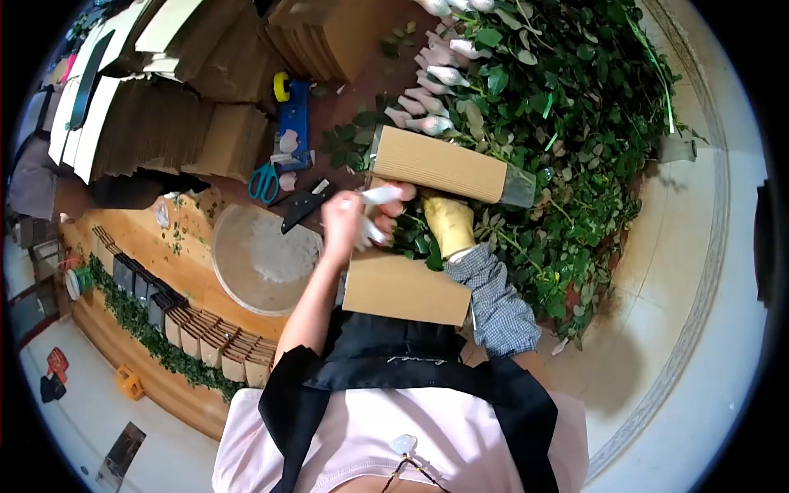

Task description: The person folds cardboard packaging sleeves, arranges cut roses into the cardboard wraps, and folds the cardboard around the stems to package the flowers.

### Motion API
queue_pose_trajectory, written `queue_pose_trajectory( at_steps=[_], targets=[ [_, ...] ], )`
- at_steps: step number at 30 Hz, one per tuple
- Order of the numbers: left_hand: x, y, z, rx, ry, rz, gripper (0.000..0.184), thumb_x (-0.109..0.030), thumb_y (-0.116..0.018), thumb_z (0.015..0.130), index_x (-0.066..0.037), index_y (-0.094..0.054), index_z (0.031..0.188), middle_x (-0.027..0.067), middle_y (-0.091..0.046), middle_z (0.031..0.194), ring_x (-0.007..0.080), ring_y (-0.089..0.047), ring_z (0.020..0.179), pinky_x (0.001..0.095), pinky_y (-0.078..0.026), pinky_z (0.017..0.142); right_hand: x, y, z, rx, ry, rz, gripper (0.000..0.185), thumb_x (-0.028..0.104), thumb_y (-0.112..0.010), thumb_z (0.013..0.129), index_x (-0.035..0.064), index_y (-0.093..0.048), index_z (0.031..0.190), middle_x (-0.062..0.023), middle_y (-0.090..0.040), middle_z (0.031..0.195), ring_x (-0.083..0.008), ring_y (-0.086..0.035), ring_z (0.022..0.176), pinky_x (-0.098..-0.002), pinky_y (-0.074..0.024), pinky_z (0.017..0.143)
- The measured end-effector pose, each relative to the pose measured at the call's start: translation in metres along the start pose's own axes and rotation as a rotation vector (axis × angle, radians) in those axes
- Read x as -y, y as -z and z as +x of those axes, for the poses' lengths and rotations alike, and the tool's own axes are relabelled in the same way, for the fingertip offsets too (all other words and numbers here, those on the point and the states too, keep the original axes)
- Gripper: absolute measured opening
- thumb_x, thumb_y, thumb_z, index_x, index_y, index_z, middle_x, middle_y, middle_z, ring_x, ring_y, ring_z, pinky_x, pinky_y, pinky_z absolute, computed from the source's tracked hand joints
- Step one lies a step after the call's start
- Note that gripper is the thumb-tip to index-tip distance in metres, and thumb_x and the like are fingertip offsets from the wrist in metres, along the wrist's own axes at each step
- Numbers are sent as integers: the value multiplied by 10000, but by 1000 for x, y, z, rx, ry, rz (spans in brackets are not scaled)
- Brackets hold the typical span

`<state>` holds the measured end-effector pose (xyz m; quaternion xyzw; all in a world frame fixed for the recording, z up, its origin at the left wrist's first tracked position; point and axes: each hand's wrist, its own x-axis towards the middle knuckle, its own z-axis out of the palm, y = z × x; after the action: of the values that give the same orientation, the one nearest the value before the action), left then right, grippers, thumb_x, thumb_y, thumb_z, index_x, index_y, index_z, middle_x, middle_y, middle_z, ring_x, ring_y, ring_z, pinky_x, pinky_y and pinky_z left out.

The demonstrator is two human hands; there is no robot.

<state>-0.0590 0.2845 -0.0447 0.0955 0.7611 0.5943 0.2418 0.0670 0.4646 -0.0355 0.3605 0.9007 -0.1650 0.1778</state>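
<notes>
A folded-open piece of corrugated cardboard lies in front of me, with its upper flap (440, 164) and lower flap (407, 287) on either side of a bunch of roses. Pinkish rose buds (385, 195) in white net sleeves stick out at its left side. My left hand (343, 220), bare, has its fingers closed at one netted bud. On the leafy rose stems (419, 238), my right hand (449, 226) is closed, in a yellow glove with a checked sleeve above it. The glove hides its fingertips.
A big heap of roses (559, 123) fills the right side. Cardboard stacks (148, 123), a blue tape dispenser (293, 115), teal scissors (264, 182) and a black-handled tool (306, 205) lie left. Below stands a round, pale tub (263, 308); wrapped bunches (205, 337) line the floor.
</notes>
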Motion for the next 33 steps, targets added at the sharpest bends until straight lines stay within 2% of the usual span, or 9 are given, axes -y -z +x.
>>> queue_pose_trajectory(
  at_steps=[1, 5, 9, 12, 14, 15, 19, 25, 33],
  targets=[
    [1, 28, -3, -113, 1, 37, 231, -165, -575, 890, 28, -634, 776, 12, -568, 632, 59, -480, 643, 284, -421, 572, -7, -12, 2, 85, -16, -47, 285, 334, -490, 926, 271, -633, 1165, -100, -702, 1037, -375, -672, 878, -509, -539, 777],
    [17, 149, -36, 85, 263, 346, 277, -185, -583, 880, 6, -566, 680, -14, -476, 576, 74, -453, 611, 329, -400, 550, -15, -14, -6, -177, 197, 63, 286, 308, -557, 907, 234, -619, 1176, -137, -701, 947, -365, -665, 843, -498, -539, 753],
    [120, 234, -86, -274, 422, 234, 330, -309, -720, 830, 4, -628, 781, 51, -598, 630, 125, -540, 595, 317, -466, 574, -23, -18, -15, -310, 343, 165, 209, 291, -601, 902, 112, -677, 979, -200, -673, 827, -416, -637, 742, -519, -512, 674],
    [199, 282, -106, -423, 567, 314, 778, -504, -782, 748, 18, -518, 1260, 259, -615, 1169, 336, -608, 1091, 419, -499, 919, -24, -24, -11, -276, 351, 51, 236, 281, -597, 900, 75, -698, 955, -221, -675, 818, -429, -636, 699, -524, -516, 644],
    [186, 273, -107, -551, 694, 344, 1010, -538, -781, 730, 2, -319, 1448, 351, -339, 1454, 444, -449, 1289, 499, -405, 1061, -30, -32, -6, -366, 411, 113, 295, 319, -594, 902, 79, -708, 1032, -221, -686, 842, -427, -647, 719, -529, -527, 683],
    [182, 264, -104, -622, 667, 283, 1044, -527, -780, 728, -17, -267, 1480, 350, -290, 1466, 457, -404, 1315, 503, -373, 1089, -32, -37, -4, -453, 405, 22, 262, 326, -616, 894, 91, -720, 945, -207, -676, 775, -405, -634, 650, -509, -512, 603],
    [184, 235, -94, -657, 467, 385, 722, -371, -713, 797, -11, -448, 1363, 305, -521, 1277, 423, -498, 1227, 447, -413, 1052, -12, -14, -9, -201, 223, -29, 273, 305, -605, 894, 108, -695, 1060, -245, -666, 877, -439, -643, 787, -525, -511, 691],
    [179, 204, -111, -391, 342, 244, 412, -304, -624, 865, -7, -645, 1149, 239, -635, 1151, 355, -608, 1103, 418, -482, 963, -12, -19, -11, -300, 284, 26, 267, 287, -622, 888, 47, -695, 980, -251, -662, 841, -435, -640, 770, -506, -510, 699],
    [162, 164, -143, -178, 319, 198, 326, -295, -573, 906, -52, -690, 1088, 171, -704, 1056, 314, -665, 1021, 398, -512, 892, -5, -12, -17, -270, 270, 5, 293, 258, -616, 901, 42, -682, 1086, -251, -674, 951, -425, -650, 861, -484, -518, 774]
  ],
)
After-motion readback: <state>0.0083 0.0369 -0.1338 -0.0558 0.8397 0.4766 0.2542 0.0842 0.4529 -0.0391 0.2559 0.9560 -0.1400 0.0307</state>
